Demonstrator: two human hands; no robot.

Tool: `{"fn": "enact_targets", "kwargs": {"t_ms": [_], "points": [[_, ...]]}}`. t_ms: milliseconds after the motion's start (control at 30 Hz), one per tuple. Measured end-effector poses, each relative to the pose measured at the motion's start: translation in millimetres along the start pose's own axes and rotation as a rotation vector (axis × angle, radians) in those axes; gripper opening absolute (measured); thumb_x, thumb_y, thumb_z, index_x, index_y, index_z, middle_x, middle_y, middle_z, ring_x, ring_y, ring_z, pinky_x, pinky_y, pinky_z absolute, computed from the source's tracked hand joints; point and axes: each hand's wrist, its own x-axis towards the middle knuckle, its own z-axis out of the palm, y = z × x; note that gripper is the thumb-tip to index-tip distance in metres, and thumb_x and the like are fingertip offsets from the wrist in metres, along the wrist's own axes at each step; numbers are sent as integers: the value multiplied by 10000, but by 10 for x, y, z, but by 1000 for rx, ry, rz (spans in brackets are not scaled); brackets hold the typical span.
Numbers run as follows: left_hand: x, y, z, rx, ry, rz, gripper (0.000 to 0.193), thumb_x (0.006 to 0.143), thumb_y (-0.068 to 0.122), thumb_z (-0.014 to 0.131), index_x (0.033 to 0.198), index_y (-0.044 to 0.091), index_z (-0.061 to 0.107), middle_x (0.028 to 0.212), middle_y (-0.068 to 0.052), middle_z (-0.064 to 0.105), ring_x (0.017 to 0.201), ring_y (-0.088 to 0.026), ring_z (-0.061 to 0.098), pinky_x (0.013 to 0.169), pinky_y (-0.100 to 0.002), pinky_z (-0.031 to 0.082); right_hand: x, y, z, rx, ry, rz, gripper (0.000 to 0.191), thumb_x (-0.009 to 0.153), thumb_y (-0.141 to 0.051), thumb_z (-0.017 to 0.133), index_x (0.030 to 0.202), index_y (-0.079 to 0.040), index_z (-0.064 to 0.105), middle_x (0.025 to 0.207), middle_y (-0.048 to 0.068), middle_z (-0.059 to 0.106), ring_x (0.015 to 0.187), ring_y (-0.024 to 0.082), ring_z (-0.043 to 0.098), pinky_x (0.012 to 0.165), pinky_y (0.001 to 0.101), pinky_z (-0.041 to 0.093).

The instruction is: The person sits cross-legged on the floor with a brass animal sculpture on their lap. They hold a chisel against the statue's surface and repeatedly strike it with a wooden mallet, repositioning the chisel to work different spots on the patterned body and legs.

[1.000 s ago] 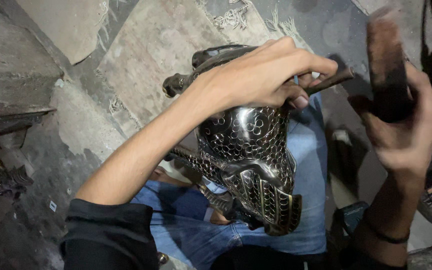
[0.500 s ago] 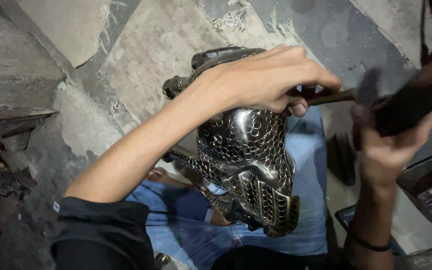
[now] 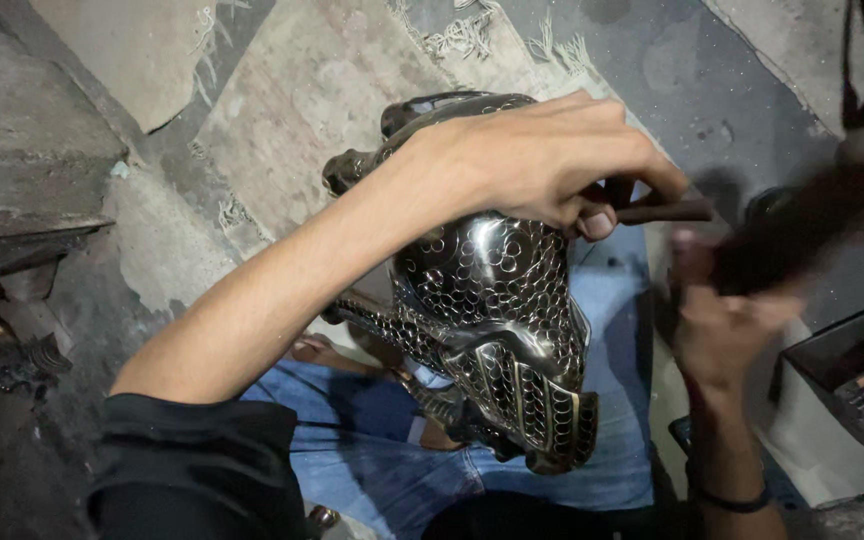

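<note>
Head view. The left hand (image 3: 542, 160) pinches a thin dark punch tool (image 3: 667, 211) against the top of a polished metal helmet (image 3: 502, 320) with a scale pattern, which rests on the person's jeans-clad lap (image 3: 612, 440) directly beneath that grip. The right hand (image 3: 722, 320), to the right of the punch, is closed round a motion-blurred dark hammer (image 3: 802, 235). Beyond the grips lie a bare concrete floor (image 3: 732, 90) and frayed sacking (image 3: 302, 100).

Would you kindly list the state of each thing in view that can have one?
Metal helmet: propped on the lap, scale-patterned, shiny.
Punch: held level, its tip hidden under the fingers.
Left hand: closed on the punch, resting on the helmet.
Right hand: gripping a dark tool.
Dark tool: raised, motion-blurred.
Tray: open, small metal pieces inside.
</note>
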Motion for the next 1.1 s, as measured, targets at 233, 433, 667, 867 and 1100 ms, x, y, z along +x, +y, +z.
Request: {"fn": "enact_targets", "kwargs": {"t_ms": [233,433,667,867,1100], "points": [[38,307,-199,-14,18,-222,535,850,120,761,1364,185,628,1118,-87,696,1019,-259,689,774,-352,575,81,-76,23,-81,-74,-170,683,1023,-30,795,1536,5,346,1234,155,574,1114,204,575,1025,305,487],[-253,593,-368,-198,317,-419,458,948,72,771,1368,25,594,987,-107,806,822,-169,830,673,-285,623,211,63,94,-75,-13,-152,853,1055,-9,797,1627,87,171,1556,189,462,1355,212,535,1183,351,463],[-445,627,-207,-298,498,-337,312,962,-25,698,1251,-14,584,1044,-147,788,963,-190,819,796,-283,658,416,-118,72,17,-123,70,681,988,-79,770,1523,44,369,1147,181,556,931,168,569,823,298,509],[-443,586,-191,-251,484,-309,294,976,-46,676,1254,21,610,1023,-140,798,990,-196,827,832,-297,674,716,-339,17,-74,-268,-437,492,982,22,790,1405,23,539,1330,153,630,1151,181,622,1010,293,525],[-407,605,-248,-236,450,-330,278,942,-49,673,1204,14,607,921,-132,783,966,-207,831,774,-314,649,1023,-394,-115,-536,-150,-783,492,1057,3,823,1419,106,505,1301,199,654,1209,266,657,1097,370,556]]}}
